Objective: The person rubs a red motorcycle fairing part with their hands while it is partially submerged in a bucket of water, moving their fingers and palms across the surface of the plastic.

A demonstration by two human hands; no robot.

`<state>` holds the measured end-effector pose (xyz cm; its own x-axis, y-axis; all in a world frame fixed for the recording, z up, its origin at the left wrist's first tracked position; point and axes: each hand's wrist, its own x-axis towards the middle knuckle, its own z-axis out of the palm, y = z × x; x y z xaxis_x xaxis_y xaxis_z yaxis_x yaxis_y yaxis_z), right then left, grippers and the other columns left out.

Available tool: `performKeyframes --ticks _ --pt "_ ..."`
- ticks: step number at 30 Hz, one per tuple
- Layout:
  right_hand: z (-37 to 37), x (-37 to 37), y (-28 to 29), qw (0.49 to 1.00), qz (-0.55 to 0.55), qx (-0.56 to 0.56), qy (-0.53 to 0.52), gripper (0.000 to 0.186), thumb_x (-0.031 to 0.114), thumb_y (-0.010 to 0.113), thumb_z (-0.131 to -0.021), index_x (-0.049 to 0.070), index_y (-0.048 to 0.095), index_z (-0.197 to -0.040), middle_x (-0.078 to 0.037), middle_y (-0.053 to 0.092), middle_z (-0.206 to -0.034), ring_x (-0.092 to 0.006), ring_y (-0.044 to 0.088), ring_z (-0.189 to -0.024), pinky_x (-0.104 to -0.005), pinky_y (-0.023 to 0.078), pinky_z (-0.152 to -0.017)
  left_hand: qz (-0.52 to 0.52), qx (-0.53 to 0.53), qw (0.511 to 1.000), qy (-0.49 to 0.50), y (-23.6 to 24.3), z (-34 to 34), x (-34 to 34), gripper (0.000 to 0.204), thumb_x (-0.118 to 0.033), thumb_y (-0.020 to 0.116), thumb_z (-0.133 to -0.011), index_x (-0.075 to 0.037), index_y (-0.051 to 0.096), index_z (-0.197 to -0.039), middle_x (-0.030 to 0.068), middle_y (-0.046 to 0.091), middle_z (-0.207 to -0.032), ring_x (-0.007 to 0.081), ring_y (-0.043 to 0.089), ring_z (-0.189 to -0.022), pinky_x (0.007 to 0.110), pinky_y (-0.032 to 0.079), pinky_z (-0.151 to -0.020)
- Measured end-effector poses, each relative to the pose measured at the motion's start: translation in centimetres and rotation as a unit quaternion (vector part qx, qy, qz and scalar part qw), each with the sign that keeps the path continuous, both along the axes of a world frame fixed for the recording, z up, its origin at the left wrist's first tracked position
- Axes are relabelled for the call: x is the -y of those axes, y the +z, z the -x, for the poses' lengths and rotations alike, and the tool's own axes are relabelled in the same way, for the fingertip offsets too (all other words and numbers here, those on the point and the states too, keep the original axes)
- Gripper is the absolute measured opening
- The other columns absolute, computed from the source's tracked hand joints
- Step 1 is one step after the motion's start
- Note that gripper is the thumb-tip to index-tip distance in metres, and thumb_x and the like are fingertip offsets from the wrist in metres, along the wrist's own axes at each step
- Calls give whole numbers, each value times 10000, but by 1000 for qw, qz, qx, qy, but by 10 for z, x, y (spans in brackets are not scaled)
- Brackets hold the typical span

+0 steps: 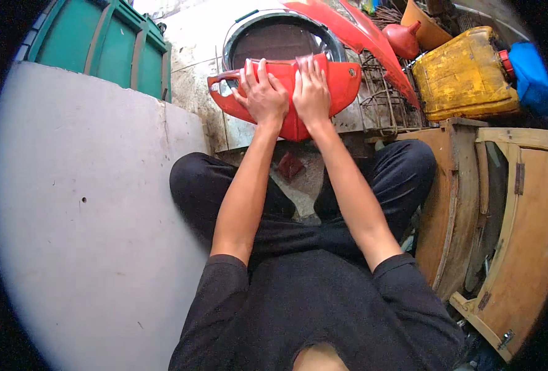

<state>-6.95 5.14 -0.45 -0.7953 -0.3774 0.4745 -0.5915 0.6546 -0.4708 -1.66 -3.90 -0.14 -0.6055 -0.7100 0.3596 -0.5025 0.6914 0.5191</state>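
The red panel [293,120] is lying across the near side of the basin [335,43]. The left hand [264,93] and right hand [311,93] are resting flat on it, slightly apart, clamping nothing visible; even pressure should be keeping it steady.

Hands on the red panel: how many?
2: the left hand on the left half of the red panel, the right hand just right of its middle. No others visible.
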Motion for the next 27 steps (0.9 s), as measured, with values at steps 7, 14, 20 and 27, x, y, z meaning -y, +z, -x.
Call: performKeyframes --ticks 7,14,20,27 --pt "-111 -37 -5 997 43 57 14 445 190 412 -1033 -51 499 -1396 -274 412 -1498 -401 400 -1400 -496 281 -1174 6 -8 1000 12 2 -11 10 431 -282 477 -964 -181 547 -1377 106 433 -1516 305 390 -1408 682 211 -1110" --pt "7 3 16 999 1 54 8 435 176 431 -1016 -76 512 -1362 -295 453 -1456 -405 417 -1383 -518 305 -1158 2 -9 1000 4 2 0 3 438 -282 473 -964 -180 539 -1384 109 429 -1518 309 392 -1407 680 209 -1112" --pt "-99 -30 -10 995 74 50 34 435 178 438 -1020 -25 513 -1398 -255 434 -1494 -395 404 -1401 -513 286 -1167 5 1 1000 9 1 -12 9 441 -275 484 -954 -147 551 -1371 124 419 -1514 327 362 -1420 683 237 -1098" --pt "-36 -4 2 999 22 33 -3 435 207 419 -1028 -23 521 -1383 -251 454 -1476 -391 401 -1398 -511 281 -1173 0 3 1000 6 6 -11 6 439 -276 477 -960 -158 544 -1378 114 416 -1517 313 364 -1420 686 230 -1101"
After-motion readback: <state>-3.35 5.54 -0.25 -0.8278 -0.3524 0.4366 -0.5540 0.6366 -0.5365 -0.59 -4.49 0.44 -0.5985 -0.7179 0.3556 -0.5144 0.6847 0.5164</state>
